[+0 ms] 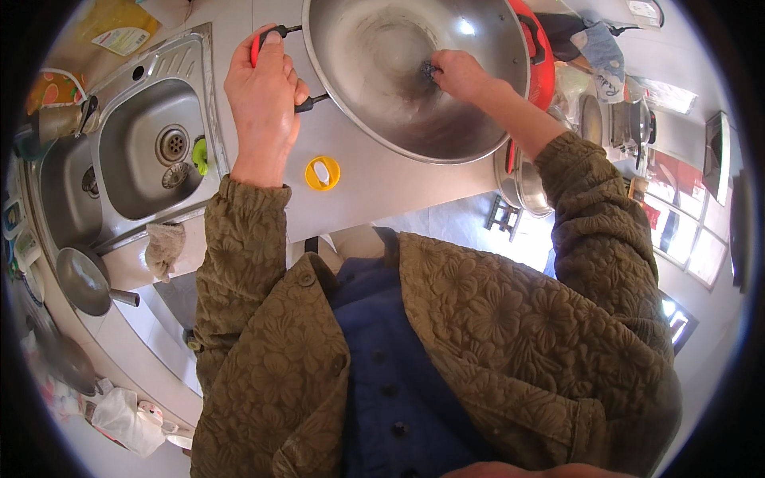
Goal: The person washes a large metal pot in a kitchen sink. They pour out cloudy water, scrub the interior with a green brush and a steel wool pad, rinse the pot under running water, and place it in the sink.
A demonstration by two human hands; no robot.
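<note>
A large metal wok (382, 89) is tilted above the countertop, its inside facing me, with greyish smears around its base. My left hand (266, 89) grips the wok's black and red loop handle (261, 45) at the left. Inside the wok, my right hand (459, 74) pinches a dark scouring pad (428, 70) against the metal, right of the round base. A round yellow lid or dish (323, 173) with a white piece in its middle lies on the countertop below the wok, right of my left wrist.
A double steel sink (152, 149) is at the left, a green item (200, 156) on its edge. A cloth (164, 251) hangs over the counter edge near a small pan (83, 281). Behind the wok is a red basin (541, 57); steel pots (532, 188) stand at the right.
</note>
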